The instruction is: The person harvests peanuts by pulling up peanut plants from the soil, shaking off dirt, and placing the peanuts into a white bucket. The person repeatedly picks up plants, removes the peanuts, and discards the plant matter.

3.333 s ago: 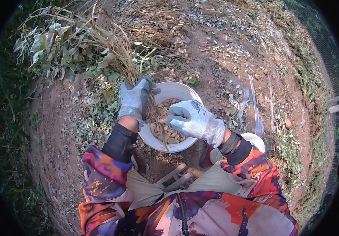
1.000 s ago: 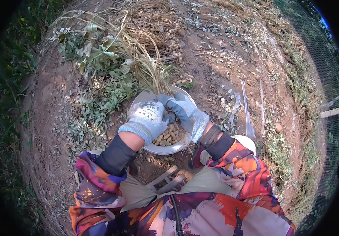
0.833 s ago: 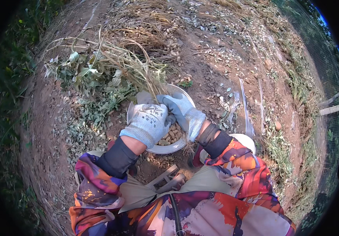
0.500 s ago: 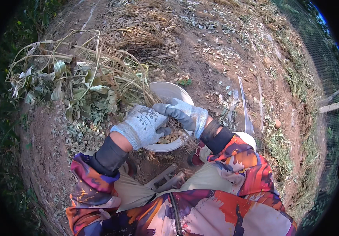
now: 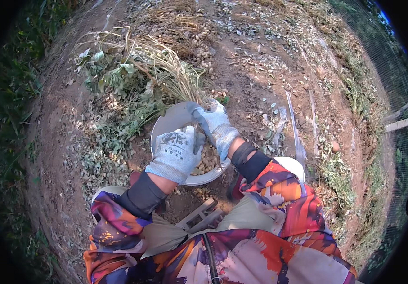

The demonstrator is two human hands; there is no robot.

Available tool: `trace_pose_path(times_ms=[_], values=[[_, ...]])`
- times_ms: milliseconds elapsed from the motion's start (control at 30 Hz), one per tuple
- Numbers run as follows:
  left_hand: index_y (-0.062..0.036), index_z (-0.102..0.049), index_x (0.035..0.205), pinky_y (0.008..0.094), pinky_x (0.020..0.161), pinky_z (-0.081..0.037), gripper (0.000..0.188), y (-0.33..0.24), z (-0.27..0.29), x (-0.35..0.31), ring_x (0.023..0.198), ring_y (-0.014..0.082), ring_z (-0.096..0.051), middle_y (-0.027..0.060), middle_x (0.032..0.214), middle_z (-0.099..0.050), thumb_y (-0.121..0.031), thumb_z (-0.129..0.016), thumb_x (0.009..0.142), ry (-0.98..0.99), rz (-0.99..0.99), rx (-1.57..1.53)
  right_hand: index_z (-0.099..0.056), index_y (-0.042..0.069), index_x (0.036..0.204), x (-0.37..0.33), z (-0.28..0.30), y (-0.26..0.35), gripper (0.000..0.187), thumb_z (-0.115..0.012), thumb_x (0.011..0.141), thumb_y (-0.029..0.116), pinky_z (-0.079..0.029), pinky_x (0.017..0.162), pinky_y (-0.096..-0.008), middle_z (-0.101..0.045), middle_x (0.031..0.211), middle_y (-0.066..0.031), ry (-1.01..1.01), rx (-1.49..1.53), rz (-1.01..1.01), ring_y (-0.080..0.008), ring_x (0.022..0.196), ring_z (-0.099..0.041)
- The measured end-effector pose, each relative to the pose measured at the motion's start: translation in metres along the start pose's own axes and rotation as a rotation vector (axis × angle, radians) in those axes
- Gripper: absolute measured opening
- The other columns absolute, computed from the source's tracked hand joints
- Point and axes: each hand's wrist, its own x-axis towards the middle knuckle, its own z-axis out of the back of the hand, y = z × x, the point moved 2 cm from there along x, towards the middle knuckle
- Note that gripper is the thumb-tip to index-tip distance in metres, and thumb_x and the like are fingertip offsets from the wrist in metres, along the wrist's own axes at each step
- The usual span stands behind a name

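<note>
Both hands wear grey-and-pale-blue work gloves above a white bucket, which has peanuts in its bottom. My right hand grips a bundle of peanut plants near the root end, at the bucket's far rim. Their dry stems and wilted leaves reach away to the far left. My left hand hangs over the bucket's left half with its fingers curled toward the right hand. Whatever its fingertips hold is hidden. Thin roots dangle below the right hand inside the bucket.
Pulled plants with peanuts lie in a heap on the soil beyond the bucket. A low wooden stool stands between my feet. Plastic film strips lie to the right, and a mesh fence runs along the far right.
The plant bundle has swung away from me and to the right, its leaves now lower over the ground. My right hand moved farther off with it; my left hand shifted right and nearer, apart from it.
</note>
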Motion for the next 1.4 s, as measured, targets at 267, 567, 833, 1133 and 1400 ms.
trace_pose_path(times_ms=[267, 567, 833, 1133, 1400], values=[[-0.0039, -0.055, 0.091, 0.0413, 0.068, -0.045, 0.037, 0.027, -0.002, -0.004, 0.071, 0.0321, -0.059, 0.0144, 0.071, -0.059, -0.037, -0.063, 0.075, 0.014, 0.088, -0.061, -0.055, 0.003, 0.098, -0.013, 0.022, 0.033, 0.039, -0.063, 0.081, 0.037, -0.045, 0.061, -0.0258, -0.059, 0.083, -0.0033, 0.181, 0.162, 0.006, -0.0134, 0.070, -0.055], [0.0004, -0.045, 0.116, 0.0407, 0.078, -0.045, 0.062, 0.002, -0.015, 0.007, 0.095, 0.0332, -0.055, 0.0191, 0.107, -0.052, -0.035, -0.067, 0.070, -0.030, 0.061, -0.336, -0.050, 0.006, 0.107, -0.044, 0.006, 0.050, 0.055, -0.049, 0.083, 0.056, -0.051, 0.058, -0.0281, -0.056, 0.093, -0.0048, 0.202, 0.235, -0.238, -0.0130, 0.073, -0.057], [0.0007, -0.055, 0.100, 0.0334, 0.062, -0.044, 0.032, -0.003, -0.014, 0.012, 0.062, 0.0209, -0.054, 0.0129, 0.071, -0.058, -0.018, -0.063, 0.076, 0.038, 0.055, -0.621, -0.049, 0.005, 0.107, -0.041, 0.007, 0.056, 0.057, -0.049, 0.083, 0.056, -0.050, 0.057, -0.0278, -0.053, 0.080, -0.0046, 0.123, 0.219, 0.030, -0.0135, 0.066, -0.057], [-0.0006, -0.058, 0.080, 0.0284, 0.052, -0.042, 0.028, 0.002, -0.004, 0.014, 0.054, 0.0112, -0.050, 0.0057, 0.062, -0.056, -0.027, -0.068, 0.075, -0.103, 0.066, -0.554, -0.047, 0.004, 0.110, -0.033, 0.033, 0.066, 0.057, -0.048, 0.084, 0.055, -0.050, 0.058, -0.0279, -0.052, 0.081, -0.0041, 0.142, 0.398, 0.024, -0.0134, 0.068, -0.057], [0.0020, -0.057, 0.105, 0.0282, 0.073, -0.046, 0.041, -0.008, 0.001, 0.020, 0.077, 0.0162, -0.058, 0.0084, 0.082, -0.062, -0.016, -0.068, 0.070, -0.121, 0.014, -0.720, -0.045, 0.002, 0.114, -0.046, 0.023, 0.050, 0.057, -0.054, 0.083, 0.050, -0.049, 0.065, -0.0241, -0.054, 0.089, -0.0042, 0.185, -0.340, 0.739, -0.0117, 0.078, -0.056]])
